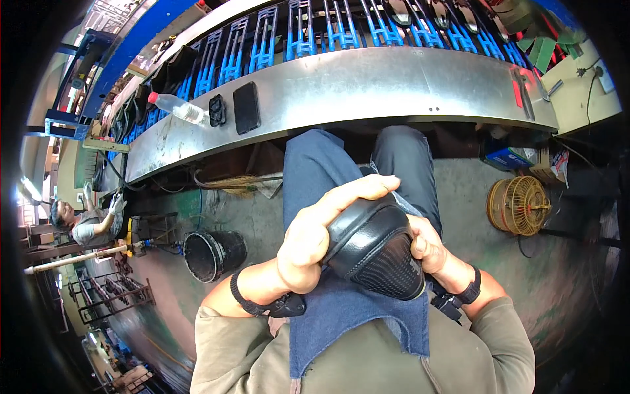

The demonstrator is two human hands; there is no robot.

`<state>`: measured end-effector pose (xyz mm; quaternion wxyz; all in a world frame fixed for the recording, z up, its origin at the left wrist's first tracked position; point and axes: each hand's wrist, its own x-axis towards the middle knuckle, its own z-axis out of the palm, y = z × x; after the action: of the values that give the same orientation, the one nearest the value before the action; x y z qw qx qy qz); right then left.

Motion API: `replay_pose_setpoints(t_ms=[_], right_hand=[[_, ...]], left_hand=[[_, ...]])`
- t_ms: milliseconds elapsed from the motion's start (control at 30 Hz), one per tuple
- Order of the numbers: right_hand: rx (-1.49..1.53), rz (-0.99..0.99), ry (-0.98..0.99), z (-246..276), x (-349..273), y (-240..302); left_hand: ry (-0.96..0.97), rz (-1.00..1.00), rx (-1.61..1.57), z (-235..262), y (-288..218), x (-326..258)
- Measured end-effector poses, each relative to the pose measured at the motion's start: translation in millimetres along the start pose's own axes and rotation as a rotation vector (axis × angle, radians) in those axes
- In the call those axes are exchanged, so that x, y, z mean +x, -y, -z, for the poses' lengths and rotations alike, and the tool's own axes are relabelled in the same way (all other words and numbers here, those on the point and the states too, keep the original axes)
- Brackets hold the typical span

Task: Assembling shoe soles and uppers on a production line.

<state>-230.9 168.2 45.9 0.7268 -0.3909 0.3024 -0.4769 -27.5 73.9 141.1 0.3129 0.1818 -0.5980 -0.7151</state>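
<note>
A black shoe (377,246) with a smooth leather toe and a mesh-textured side rests over my lap on a blue denim apron (354,315). My left hand (321,230) wraps over its top, fingers stretched across the leather. My right hand (426,249) grips the shoe from the right side, mostly hidden behind it. Both wrists wear black straps.
A curved steel conveyor bench (367,88) runs ahead, with blue racks (341,33) behind it. On the bench lie a plastic bottle (177,107), a small black case (217,109) and a phone (247,108). On the floor stand a black bucket (211,255) at left and a yellow fan (518,205) at right. Another person (88,223) works far left.
</note>
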Motion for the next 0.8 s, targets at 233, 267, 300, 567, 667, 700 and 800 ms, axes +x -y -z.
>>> replay_pose_setpoints(t_ms=[233, 267, 300, 567, 667, 700, 800], right_hand=[[-0.061, 0.015, -0.051, 1.7, -3.5, -5.5], [-0.034, 0.039, -0.067, 1.9, -2.2, -9.5], [-0.007, 0.062, -0.084, 3.1, -1.3, -14.2], [0.016, 0.060, -0.120, 13.5, -5.7, -31.2], [0.103, 0.078, -0.203, 9.5, -5.8, -29.5], [0.081, 0.083, -0.205, 13.6, -7.8, -34.3], [0.395, 0.127, -0.219, 17.4, -8.6, -28.0]], left_hand=[[0.199, -0.279, 0.656, 19.7, -26.1, 0.8], [0.191, -0.280, 0.716, 17.3, -26.8, -0.3], [0.184, -0.281, 0.774, 14.6, -26.0, -0.8], [-0.152, -0.414, 0.738, -8.3, 23.9, 0.3], [-0.198, -0.403, 0.660, -13.5, 35.1, 5.7], [-0.200, -0.425, 0.650, -16.4, 38.2, 10.1], [-0.171, -0.261, 0.388, -27.1, 42.4, 17.0]])
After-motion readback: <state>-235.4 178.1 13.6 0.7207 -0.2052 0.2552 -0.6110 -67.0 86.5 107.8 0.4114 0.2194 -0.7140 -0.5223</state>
